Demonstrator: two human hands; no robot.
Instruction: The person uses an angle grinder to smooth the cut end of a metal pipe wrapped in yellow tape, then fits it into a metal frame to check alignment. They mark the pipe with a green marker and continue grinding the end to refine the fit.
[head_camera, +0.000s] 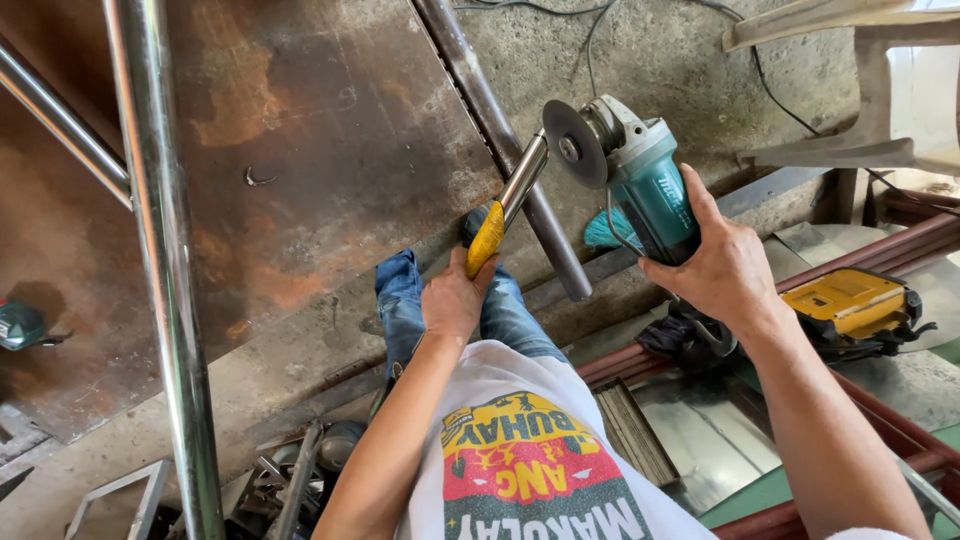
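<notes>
Left hand on yellow-wrapped tube, teal grinder opposite

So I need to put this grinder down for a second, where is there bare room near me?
Barest is the rusty steel plate, between the shiny upright pipe and the dark pipe; only a small hook-shaped scrap lies there. The scrap pile at lower left is crowded, as is the right side around the yellow case.

Both hands raised, fists closed: left hand low, right hand higher, forearms extended.
</notes>
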